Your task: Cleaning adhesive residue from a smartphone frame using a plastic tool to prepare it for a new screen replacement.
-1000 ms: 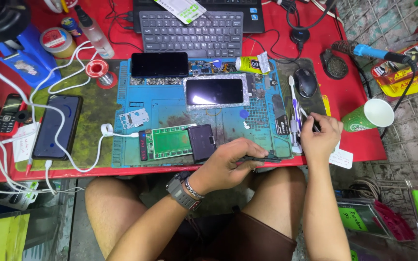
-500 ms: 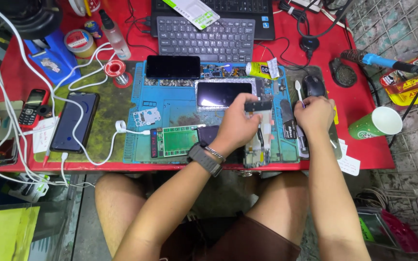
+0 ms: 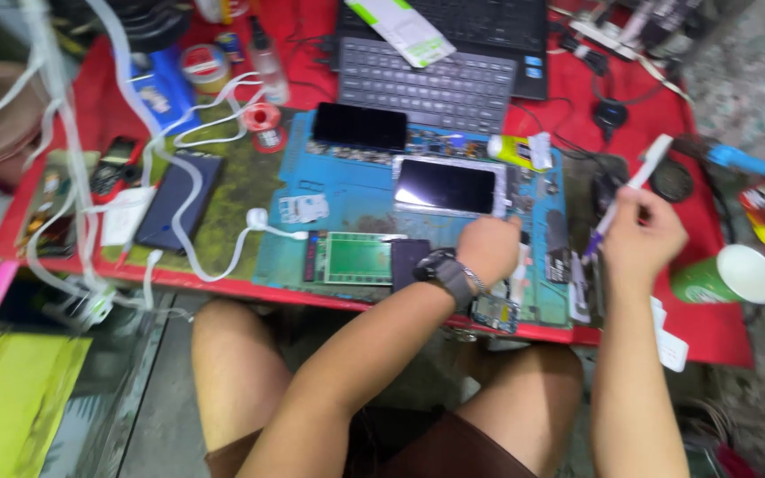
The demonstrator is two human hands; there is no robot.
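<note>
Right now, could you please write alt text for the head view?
A seated person's right hand holds a white pen-like tool while the left hand rests on a blue repair mat beside a white-framed phone. The red table also carries a keyboard, cables and a green cup.

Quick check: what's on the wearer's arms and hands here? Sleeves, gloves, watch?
Both forearms are bare, no sleeves in view. Left hand and right hand are ungloved. The left wrist carries a dark wristwatch with a thick band; nothing shows on the right wrist. No rings can be made out.
</note>
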